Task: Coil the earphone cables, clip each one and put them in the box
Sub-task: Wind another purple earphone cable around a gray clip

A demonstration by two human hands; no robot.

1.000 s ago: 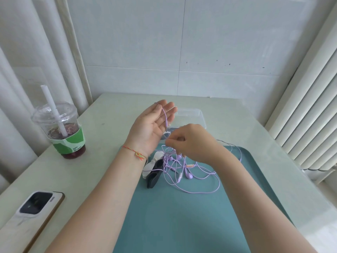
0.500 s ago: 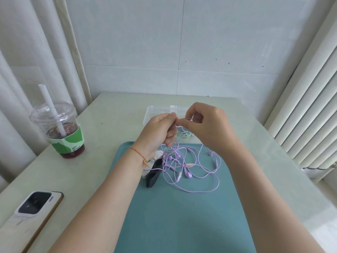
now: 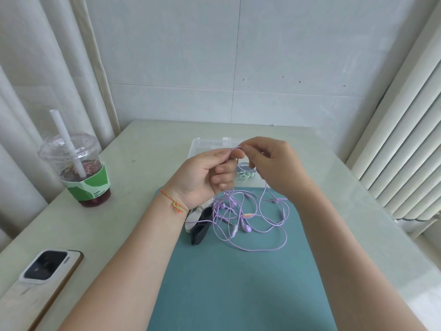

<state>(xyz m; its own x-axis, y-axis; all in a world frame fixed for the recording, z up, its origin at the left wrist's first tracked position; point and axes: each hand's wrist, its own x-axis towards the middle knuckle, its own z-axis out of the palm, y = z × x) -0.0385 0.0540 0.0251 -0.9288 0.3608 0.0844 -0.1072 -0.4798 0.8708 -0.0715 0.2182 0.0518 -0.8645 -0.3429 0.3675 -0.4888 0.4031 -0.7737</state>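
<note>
- I see the left hand point(image 3: 202, 174) raised above the teal mat point(image 3: 238, 283), fingers curled around the purple earphone cable point(image 3: 260, 235).
- The right hand point(image 3: 274, 163) pinches the same cable at the left fingertips.
- Loose loops hang onto the mat beside a dark clip point(image 3: 200, 226).
- The clear box point(image 3: 202, 145) sits behind both hands, holding green earphones point(image 3: 243, 175).

Two bare forearms, no sleeves in view. Left hand point(image 3: 202, 173) and right hand point(image 3: 274, 168): no rings or watch seen. Left wrist carries a thin braided string bracelet point(image 3: 173, 201) (orange-red with yellow-green strands), knotted, short loose ends hanging toward 5 o'clock.
</note>
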